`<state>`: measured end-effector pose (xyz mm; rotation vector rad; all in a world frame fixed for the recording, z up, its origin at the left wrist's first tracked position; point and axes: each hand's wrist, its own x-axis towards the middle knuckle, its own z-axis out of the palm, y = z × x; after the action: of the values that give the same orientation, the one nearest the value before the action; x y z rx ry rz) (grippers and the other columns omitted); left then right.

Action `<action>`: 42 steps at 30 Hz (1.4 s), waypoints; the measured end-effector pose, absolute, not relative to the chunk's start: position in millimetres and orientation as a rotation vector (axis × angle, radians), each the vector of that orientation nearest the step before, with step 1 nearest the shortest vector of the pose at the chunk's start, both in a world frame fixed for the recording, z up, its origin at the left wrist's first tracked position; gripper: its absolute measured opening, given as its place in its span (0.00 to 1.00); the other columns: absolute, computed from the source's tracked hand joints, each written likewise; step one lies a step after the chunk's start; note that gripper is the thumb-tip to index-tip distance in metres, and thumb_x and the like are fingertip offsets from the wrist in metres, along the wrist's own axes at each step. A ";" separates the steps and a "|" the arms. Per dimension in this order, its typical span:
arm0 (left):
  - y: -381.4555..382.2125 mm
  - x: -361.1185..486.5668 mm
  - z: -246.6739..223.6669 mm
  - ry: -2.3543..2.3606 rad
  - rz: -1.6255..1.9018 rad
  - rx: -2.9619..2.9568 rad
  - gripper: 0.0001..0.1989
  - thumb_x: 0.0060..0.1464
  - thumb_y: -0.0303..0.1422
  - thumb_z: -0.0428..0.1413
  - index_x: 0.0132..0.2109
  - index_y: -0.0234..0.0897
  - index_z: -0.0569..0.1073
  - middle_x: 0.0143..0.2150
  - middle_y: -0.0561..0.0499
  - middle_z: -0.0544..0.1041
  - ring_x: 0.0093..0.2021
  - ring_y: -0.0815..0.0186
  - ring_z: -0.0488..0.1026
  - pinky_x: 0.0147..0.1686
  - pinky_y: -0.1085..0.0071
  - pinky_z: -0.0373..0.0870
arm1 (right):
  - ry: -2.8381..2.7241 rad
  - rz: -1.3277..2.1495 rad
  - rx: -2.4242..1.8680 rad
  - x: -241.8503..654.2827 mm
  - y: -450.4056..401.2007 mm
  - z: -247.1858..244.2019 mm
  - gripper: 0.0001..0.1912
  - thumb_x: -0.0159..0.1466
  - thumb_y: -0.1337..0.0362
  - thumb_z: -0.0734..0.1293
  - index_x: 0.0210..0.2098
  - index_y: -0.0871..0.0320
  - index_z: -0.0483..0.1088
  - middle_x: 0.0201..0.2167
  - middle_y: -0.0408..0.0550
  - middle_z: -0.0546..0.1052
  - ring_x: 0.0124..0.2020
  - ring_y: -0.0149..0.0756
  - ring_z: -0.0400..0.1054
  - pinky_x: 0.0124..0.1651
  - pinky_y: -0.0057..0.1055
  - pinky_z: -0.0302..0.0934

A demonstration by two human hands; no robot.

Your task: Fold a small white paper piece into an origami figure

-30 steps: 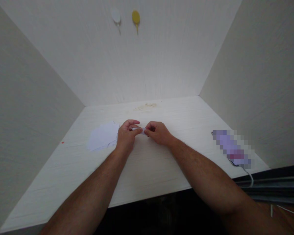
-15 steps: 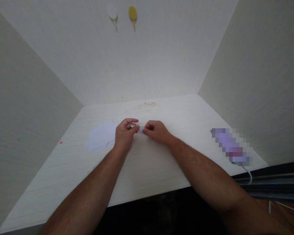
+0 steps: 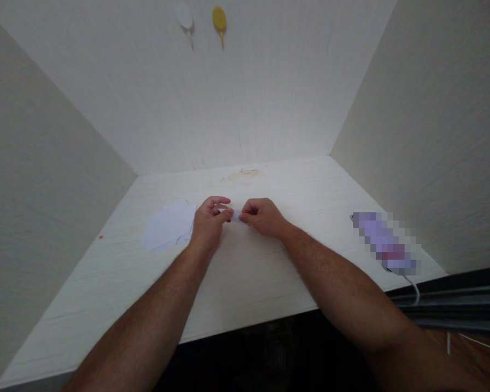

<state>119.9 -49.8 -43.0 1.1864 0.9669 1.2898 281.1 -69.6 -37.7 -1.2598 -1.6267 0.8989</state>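
Between both hands, above the middle of the white table (image 3: 245, 283), is a small piece of white paper (image 3: 236, 216). My left hand (image 3: 209, 220) pinches its left end between thumb and finger, with the index finger stretched out above. On the right end, the thumb and curled fingers of my right hand (image 3: 263, 216) are closed. The paper looks narrow, perhaps folded; its ends are hidden by the fingertips. Just left of my left hand lie several white paper sheets (image 3: 167, 227), partly covered by that hand.
At the right, a blurred-out purple phone-like object (image 3: 384, 242) lies with a white cable (image 3: 414, 291) running off the edge. Walls enclose the table on three sides. A yellow hook (image 3: 219, 19) and a white hook (image 3: 185, 17) are on the back wall. A brownish stain (image 3: 245, 174) marks the table's rear.
The right hand has shifted very slightly at the paper's right end. Both hands keep their pinch, and the rest of the scene looks the same apart from a small camera tilt.
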 end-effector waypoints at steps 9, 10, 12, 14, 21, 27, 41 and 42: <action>-55.6 122.7 -38.9 0.900 1.095 1.156 0.15 0.38 0.31 0.67 0.36 0.35 0.75 0.25 0.54 0.73 0.25 0.71 0.68 0.28 0.73 0.66 | -1.561 0.856 -1.254 285.7 -66.4 -40.8 0.07 0.54 0.63 0.69 0.24 0.60 0.70 0.18 0.38 0.69 0.21 0.25 0.58 0.27 0.24 0.52; -55.5 122.8 -40.3 0.898 1.093 1.177 0.12 0.39 0.31 0.67 0.34 0.34 0.75 0.25 0.53 0.73 0.25 0.72 0.68 0.27 0.74 0.65 | -1.567 0.851 -1.252 285.7 -66.2 -41.3 0.07 0.54 0.63 0.70 0.24 0.60 0.71 0.19 0.39 0.69 0.21 0.25 0.58 0.27 0.24 0.52; -54.5 123.0 -42.8 0.910 1.113 1.208 0.09 0.40 0.31 0.66 0.30 0.34 0.75 0.25 0.53 0.73 0.24 0.72 0.67 0.26 0.74 0.63 | -1.578 0.840 -1.251 285.2 -66.2 -42.2 0.08 0.55 0.62 0.70 0.24 0.60 0.71 0.19 0.39 0.69 0.22 0.25 0.59 0.27 0.24 0.52; -53.5 123.3 -44.0 0.941 1.132 1.219 0.08 0.40 0.32 0.65 0.29 0.34 0.75 0.24 0.54 0.72 0.24 0.72 0.66 0.25 0.74 0.62 | -1.578 0.826 -1.250 284.1 -66.6 -43.0 0.08 0.55 0.62 0.70 0.24 0.60 0.71 0.19 0.39 0.70 0.22 0.25 0.59 0.27 0.25 0.53; -55.9 124.7 -36.3 0.968 1.143 1.180 0.09 0.39 0.32 0.65 0.31 0.34 0.76 0.26 0.53 0.73 0.25 0.71 0.66 0.24 0.74 0.64 | -1.595 0.536 -1.192 282.8 -67.1 -43.2 0.05 0.57 0.63 0.71 0.28 0.58 0.74 0.26 0.42 0.73 0.29 0.28 0.64 0.33 0.26 0.58; -53.9 120.0 -28.2 0.781 0.985 0.877 0.18 0.49 0.43 0.53 0.34 0.32 0.77 0.32 0.45 0.77 0.27 0.64 0.73 0.24 0.68 0.70 | -1.612 0.360 -1.163 285.2 -65.2 -45.8 0.02 0.59 0.67 0.69 0.30 0.56 0.75 0.24 0.40 0.72 0.28 0.29 0.64 0.34 0.27 0.59; -50.6 122.7 -43.7 0.839 1.127 0.946 0.22 0.35 0.26 0.67 0.42 0.31 0.75 0.32 0.50 0.78 0.29 0.70 0.73 0.32 0.73 0.69 | -1.437 0.757 -1.039 275.6 -69.7 -47.9 0.10 0.56 0.69 0.67 0.38 0.59 0.75 0.33 0.46 0.80 0.32 0.31 0.74 0.37 0.29 0.68; -50.1 123.0 -44.9 0.858 1.177 0.963 0.21 0.35 0.26 0.68 0.41 0.31 0.75 0.30 0.51 0.78 0.28 0.70 0.73 0.31 0.73 0.68 | -1.408 0.796 -1.060 275.1 -69.8 -48.0 0.09 0.56 0.67 0.68 0.37 0.59 0.75 0.31 0.46 0.80 0.31 0.31 0.74 0.36 0.29 0.68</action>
<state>123.0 -50.1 -44.9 0.9628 0.8583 1.1769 275.1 -69.8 -48.0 -1.0599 -1.4084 0.7956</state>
